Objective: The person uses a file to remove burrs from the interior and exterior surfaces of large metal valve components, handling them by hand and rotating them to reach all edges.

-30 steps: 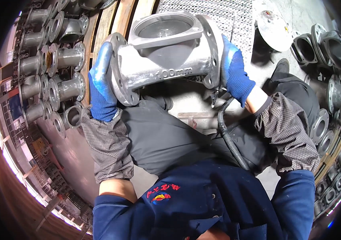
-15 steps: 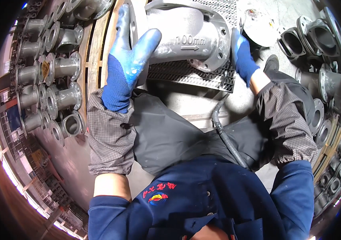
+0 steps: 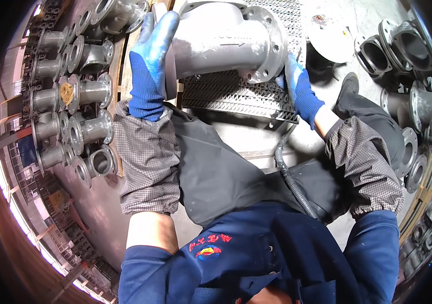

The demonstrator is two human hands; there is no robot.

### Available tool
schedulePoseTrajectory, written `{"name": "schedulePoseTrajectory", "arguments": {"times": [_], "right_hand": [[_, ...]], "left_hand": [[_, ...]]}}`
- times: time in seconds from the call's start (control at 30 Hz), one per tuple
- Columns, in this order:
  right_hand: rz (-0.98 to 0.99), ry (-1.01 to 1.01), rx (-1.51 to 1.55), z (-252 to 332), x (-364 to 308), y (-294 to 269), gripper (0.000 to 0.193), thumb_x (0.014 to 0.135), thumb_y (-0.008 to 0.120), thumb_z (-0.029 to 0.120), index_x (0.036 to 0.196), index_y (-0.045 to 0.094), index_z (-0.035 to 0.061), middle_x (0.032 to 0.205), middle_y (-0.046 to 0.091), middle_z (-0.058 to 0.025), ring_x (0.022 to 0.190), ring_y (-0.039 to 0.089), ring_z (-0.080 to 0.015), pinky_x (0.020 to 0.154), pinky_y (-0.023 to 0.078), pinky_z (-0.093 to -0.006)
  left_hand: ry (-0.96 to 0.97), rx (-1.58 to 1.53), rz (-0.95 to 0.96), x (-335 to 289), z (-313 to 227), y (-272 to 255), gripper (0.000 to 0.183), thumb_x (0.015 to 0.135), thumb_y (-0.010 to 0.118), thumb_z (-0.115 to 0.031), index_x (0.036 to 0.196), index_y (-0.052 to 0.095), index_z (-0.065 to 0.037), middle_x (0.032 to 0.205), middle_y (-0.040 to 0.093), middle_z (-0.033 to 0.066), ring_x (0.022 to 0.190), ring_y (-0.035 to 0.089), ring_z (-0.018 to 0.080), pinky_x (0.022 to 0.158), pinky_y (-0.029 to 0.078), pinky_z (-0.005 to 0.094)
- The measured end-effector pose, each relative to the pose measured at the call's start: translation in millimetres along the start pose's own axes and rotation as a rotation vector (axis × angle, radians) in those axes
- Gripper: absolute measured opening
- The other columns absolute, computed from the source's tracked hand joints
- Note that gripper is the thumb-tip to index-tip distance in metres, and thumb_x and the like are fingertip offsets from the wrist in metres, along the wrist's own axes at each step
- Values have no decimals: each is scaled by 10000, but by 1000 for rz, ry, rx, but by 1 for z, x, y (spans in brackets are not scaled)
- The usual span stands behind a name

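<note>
A grey cast metal valve body (image 3: 216, 38) with round bolt-hole flanges and a raised arrow on its side lies across a black grated stand (image 3: 236, 99). My left hand (image 3: 150, 66), in a blue coated glove, grips its left flange, with the fingers pointing up along the rim. My gloved right hand (image 3: 297, 88) holds the lower edge of the right flange (image 3: 276, 45); some of its fingertips are hidden behind the metal. The top of the valve body runs out of the picture.
More flanged valve bodies (image 3: 92, 91) stand in rows on the left, near a wooden pallet (image 3: 127, 66). Others (image 3: 413, 45) stand on the right. A round white-topped stool (image 3: 330, 38) is beyond my right hand. A ribbed hose (image 3: 292, 177) runs between my legs.
The valve body has turned, so its arrow and lettering sit higher and its right flange is further left. Both hands have shifted along with it, my left thumb now closer to the flange.
</note>
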State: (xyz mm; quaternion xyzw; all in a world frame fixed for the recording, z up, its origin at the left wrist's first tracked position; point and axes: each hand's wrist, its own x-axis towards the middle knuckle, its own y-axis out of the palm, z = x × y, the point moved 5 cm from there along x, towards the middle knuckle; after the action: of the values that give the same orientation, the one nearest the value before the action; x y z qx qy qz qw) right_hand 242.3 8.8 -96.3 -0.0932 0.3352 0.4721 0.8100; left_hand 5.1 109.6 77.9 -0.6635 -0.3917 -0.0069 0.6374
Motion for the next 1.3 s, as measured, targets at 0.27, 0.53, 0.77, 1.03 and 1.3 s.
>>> {"name": "schedulePoseTrajectory", "arguments": {"times": [0.27, 0.53, 0.77, 1.03, 1.3], "right_hand": [[126, 49, 94, -9, 19, 13, 425, 989, 365, 433, 1116, 549, 72, 873, 524, -7, 643, 438, -84, 584, 454, -217], [158, -127, -23, 14, 2, 12, 313, 955, 454, 334, 866, 576, 59, 697, 518, 22, 564, 452, -74, 509, 378, -206], [158, -64, -15, 26, -18, 7, 311, 941, 493, 310, 870, 590, 24, 699, 523, 9, 576, 468, -64, 539, 406, -212], [88, -57, 130, 28, 5, 4, 247, 954, 454, 257, 910, 565, 41, 774, 593, -19, 597, 530, -84, 542, 453, -211], [154, -121, 144, 42, 5, -2, 262, 969, 429, 286, 929, 541, 52, 778, 589, -33, 593, 524, -102, 533, 449, -222]], "left_hand": [[-699, -411, -23, -2, 5, 10, 972, 756, 724, -292, 1490, 122, -87, 1349, 437, 185, 1150, 502, 252, 951, 435, 313], [-974, -838, -108, -26, -8, -8, 611, 853, 644, -213, 1380, 388, -40, 1095, 587, 138, 950, 606, 180, 809, 509, 288], [-469, -269, -125, -44, 8, -27, 365, 940, 477, -55, 1303, 492, -17, 1220, 579, 171, 1106, 579, 247, 964, 458, 312], [-958, -981, -325, -20, -7, -19, 387, 1000, 394, -185, 1325, 447, 17, 1261, 536, 163, 1116, 559, 207, 990, 435, 320], [133, -65, 126, -11, -24, -30, 484, 945, 484, -126, 1396, 356, -5, 1393, 414, 218, 1253, 461, 319, 1039, 370, 357]]}}
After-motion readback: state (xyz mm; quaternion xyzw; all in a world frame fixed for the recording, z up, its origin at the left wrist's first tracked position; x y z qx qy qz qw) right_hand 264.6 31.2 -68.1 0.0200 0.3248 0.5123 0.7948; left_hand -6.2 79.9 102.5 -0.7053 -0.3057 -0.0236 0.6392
